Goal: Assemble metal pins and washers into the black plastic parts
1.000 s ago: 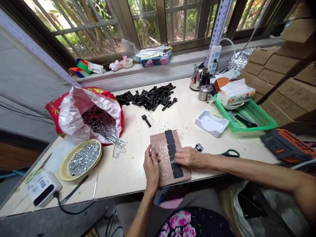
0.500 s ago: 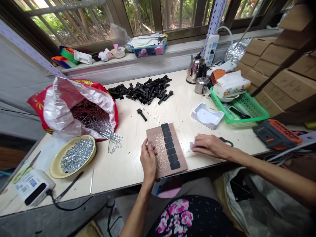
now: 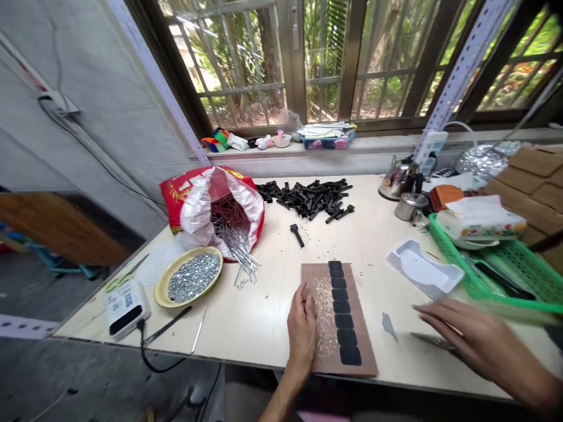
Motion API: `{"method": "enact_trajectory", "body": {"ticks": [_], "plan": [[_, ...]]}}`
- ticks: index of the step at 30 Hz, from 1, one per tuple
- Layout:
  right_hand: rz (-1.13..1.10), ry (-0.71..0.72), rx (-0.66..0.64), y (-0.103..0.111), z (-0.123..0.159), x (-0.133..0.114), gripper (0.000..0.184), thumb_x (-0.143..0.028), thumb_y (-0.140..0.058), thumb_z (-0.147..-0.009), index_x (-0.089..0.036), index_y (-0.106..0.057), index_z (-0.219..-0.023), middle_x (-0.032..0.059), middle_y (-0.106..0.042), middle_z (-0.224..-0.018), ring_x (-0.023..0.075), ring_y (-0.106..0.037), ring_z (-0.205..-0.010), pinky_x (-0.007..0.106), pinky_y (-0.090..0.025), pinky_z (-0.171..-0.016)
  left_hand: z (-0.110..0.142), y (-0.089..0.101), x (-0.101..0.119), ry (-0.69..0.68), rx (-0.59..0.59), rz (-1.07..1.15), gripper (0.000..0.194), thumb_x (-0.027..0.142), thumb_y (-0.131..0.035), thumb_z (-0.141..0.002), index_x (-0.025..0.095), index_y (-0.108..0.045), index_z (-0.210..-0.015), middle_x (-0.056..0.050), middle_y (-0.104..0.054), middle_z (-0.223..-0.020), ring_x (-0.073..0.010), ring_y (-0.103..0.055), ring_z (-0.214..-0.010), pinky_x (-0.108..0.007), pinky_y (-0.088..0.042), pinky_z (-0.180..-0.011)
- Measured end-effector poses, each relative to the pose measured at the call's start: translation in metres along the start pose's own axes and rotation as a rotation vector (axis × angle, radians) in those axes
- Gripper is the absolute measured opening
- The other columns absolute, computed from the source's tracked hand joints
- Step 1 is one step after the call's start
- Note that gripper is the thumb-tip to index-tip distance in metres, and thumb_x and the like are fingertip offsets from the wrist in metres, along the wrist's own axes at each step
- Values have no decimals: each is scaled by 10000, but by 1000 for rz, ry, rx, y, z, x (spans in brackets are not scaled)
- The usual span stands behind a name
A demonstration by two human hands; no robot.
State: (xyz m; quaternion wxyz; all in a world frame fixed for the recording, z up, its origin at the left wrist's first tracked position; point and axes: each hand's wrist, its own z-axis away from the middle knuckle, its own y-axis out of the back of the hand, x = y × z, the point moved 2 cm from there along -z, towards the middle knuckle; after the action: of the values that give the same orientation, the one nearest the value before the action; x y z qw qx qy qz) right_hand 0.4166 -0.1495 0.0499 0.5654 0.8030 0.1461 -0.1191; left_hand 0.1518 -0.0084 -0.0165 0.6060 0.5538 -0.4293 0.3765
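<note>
A thin brown board point(image 3: 365, 346) lies near the table's front edge, bearing a column of several black rounded pads point(image 3: 344, 306) and a patch of small pale grains point(image 3: 324, 316). My left hand point(image 3: 302, 328) is at the board's left edge, its bent fingers and thumb holding it. To the right of the board, my right hand point(image 3: 479, 331) is blurred by motion, with fingers stretched out. Beneath it lies a pointed metal tool, seemingly scissors point(image 3: 433, 340), its handle end hidden by the hand. A small flat grey piece point(image 3: 389, 326) rests on the table between board and tool.
A pile of black plastic parts point(image 3: 312, 196) lies at the back. On the left are a bag of metal pins point(image 3: 211, 211), a bowl of small metal pieces point(image 3: 163, 293) and a white device point(image 3: 125, 308). On the right are a white tray point(image 3: 424, 266) and a green basket point(image 3: 543, 296).
My right hand has let go of the grey piece, leaving it on the table, and moved right over the pointed tool. My left hand stays at the board. The camera view has shifted.
</note>
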Motion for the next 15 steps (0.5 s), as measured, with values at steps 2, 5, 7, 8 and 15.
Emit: {"method": "enact_trajectory", "body": {"ticks": [2, 5, 7, 8, 15], "plan": [[-22, 88, -95, -41, -72, -14, 285, -278, -392, -931, -337, -587, -1130, 71, -650, -996, 213, -629, -854, 327, -505, -687, 3, -1, -3, 16, 3, 45, 447, 407, -443, -864, 180, -549, -1234, -84, -646, -845, -187, -601, -711, -316, -490, -672], [122, 292, -146, -102, -171, -37, 412, -88, -337, -908, -269, -542, -1217, 91, -632, -1038, 210, -598, -866, 306, -460, -682, 4, 2, -10, 50, -7, 138, 458, 435, -464, -852, 174, -562, -1215, -76, -630, -826, -160, -575, -626, -300, -495, -625], [173, 390, -245, -139, -221, -46, 460, -37, -382, -871, -283, -530, -1230, 96, -601, -1130, 204, -586, -905, 301, -438, -733, -3, 14, -13, 82, 25, 177, 462, 453, -474, -844, 174, -572, -1199, -64, -615, -820, -143, -562, -597, -285, -493, -597], [171, 358, -283, -154, -240, -46, 456, -48, -397, -872, -284, -516, -1243, 98, -596, -1138, 205, -585, -919, 304, -430, -753, -9, 24, -14, 85, 75, 171, 458, 455, -477, -843, 175, -578, -1190, -63, -610, -832, -142, -566, -611, -279, -492, -596], [65, 55, -273, -203, -275, -60, 342, -256, -413, -917, -174, -434, -1249, 109, -613, -1079, 217, -596, -949, 304, -429, -756, -89, 82, -4, -27, 391, -20, 372, 376, -499, -824, 144, -622, -1087, -101, -623, -922, -195, -601, -818, -317, -496, -699]]}}
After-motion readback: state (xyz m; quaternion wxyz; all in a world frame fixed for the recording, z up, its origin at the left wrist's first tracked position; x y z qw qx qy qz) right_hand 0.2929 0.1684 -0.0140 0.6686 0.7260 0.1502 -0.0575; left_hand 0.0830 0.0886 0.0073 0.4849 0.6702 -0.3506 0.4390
